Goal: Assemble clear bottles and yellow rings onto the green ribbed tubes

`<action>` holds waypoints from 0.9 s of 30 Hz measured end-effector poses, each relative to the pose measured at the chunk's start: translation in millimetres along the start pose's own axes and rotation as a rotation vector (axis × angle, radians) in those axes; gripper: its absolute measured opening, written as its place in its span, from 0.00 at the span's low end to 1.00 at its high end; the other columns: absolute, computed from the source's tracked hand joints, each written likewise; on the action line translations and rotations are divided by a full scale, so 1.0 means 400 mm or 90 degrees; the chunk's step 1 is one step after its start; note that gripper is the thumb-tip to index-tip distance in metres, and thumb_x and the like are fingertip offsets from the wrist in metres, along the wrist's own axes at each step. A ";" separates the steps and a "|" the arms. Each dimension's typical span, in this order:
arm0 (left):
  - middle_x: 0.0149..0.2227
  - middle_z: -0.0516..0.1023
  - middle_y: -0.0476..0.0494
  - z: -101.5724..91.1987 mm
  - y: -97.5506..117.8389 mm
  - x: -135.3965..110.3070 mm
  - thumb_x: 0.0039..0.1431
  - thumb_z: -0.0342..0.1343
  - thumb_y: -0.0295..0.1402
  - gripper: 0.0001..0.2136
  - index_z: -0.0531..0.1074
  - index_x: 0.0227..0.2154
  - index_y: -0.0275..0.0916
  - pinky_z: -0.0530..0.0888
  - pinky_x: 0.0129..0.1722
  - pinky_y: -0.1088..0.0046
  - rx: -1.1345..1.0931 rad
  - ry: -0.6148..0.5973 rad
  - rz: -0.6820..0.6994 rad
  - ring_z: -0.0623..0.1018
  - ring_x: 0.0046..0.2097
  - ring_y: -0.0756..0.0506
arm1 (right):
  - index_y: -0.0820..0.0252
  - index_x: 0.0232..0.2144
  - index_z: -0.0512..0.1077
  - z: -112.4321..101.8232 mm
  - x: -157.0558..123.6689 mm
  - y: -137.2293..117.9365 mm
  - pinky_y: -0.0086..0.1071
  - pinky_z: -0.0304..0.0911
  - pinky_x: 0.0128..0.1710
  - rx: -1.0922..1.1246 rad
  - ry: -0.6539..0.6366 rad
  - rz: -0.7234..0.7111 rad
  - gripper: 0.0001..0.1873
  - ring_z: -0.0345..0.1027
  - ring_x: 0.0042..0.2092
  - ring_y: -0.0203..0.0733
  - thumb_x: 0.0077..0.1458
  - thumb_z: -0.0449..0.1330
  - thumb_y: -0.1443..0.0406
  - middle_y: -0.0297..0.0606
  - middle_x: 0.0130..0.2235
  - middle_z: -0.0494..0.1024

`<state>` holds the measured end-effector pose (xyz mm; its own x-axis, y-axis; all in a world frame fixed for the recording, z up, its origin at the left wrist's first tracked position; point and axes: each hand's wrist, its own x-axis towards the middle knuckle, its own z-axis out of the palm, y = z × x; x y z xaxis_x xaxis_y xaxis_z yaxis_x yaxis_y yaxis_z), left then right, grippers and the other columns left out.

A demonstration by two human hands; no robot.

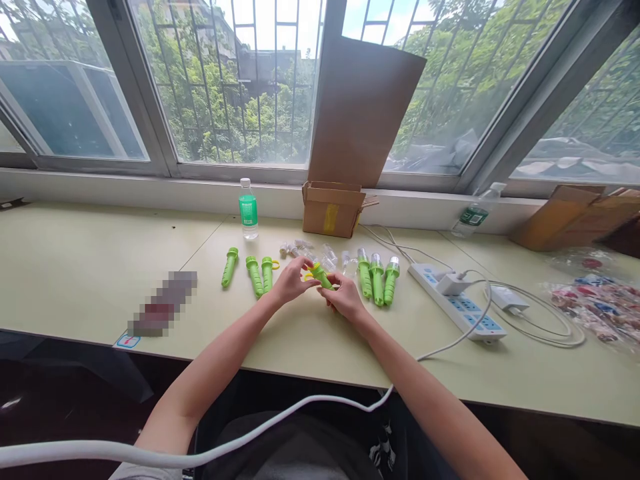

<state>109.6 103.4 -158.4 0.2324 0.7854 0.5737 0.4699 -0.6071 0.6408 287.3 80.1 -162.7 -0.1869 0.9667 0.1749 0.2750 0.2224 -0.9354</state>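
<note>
My right hand is closed round the lower part of a green plastic flashlight-shaped tube, held tilted above the table. My left hand pinches at its upper end, where a bit of yellow shows; the fingers partly hide this. Left of my hands lie a single green tube and two more, one of them a green tube with a yellow loop. To the right lie three green tubes with clear caps. Behind my hands are several loose clear plastic pieces.
A water bottle and a cardboard box stand near the window. On the right are a power strip with white cables, a charger, a tilted bottle and bagged small items. A white cable crosses over my lap.
</note>
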 end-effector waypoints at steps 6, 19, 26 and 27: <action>0.40 0.73 0.44 -0.003 -0.005 0.001 0.49 0.62 0.39 0.16 0.66 0.37 0.39 0.75 0.35 0.68 -0.008 -0.027 -0.005 0.74 0.41 0.45 | 0.60 0.29 0.67 0.002 -0.001 -0.008 0.26 0.56 0.10 0.056 -0.017 0.036 0.15 0.63 0.18 0.33 0.40 0.64 0.59 0.32 0.27 0.72; 0.39 0.73 0.46 -0.025 -0.002 0.004 0.45 0.65 0.35 0.18 0.66 0.38 0.40 0.77 0.39 0.67 -0.054 -0.044 0.019 0.75 0.40 0.48 | 0.62 0.27 0.72 -0.002 -0.006 -0.025 0.26 0.59 0.12 0.126 -0.061 0.087 0.14 0.65 0.19 0.35 0.38 0.66 0.59 0.31 0.21 0.69; 0.38 0.74 0.46 -0.033 -0.006 0.004 0.50 0.62 0.33 0.13 0.68 0.37 0.39 0.77 0.39 0.65 -0.041 -0.052 0.012 0.75 0.40 0.47 | 0.62 0.28 0.75 -0.006 -0.005 -0.028 0.26 0.60 0.12 0.118 -0.070 0.098 0.15 0.66 0.20 0.35 0.38 0.67 0.58 0.34 0.23 0.71; 0.38 0.74 0.46 -0.031 -0.006 0.003 0.50 0.62 0.32 0.13 0.68 0.38 0.39 0.77 0.39 0.65 -0.035 -0.042 0.020 0.75 0.40 0.47 | 0.62 0.28 0.74 -0.007 -0.005 -0.028 0.27 0.61 0.13 0.117 -0.070 0.093 0.16 0.66 0.20 0.35 0.38 0.67 0.57 0.34 0.23 0.72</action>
<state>98.4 104.4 -152.9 0.3029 0.7714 0.5597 0.4147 -0.6354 0.6513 287.1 76.2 -151.8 -0.2626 0.9649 0.0087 0.1324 0.0450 -0.9902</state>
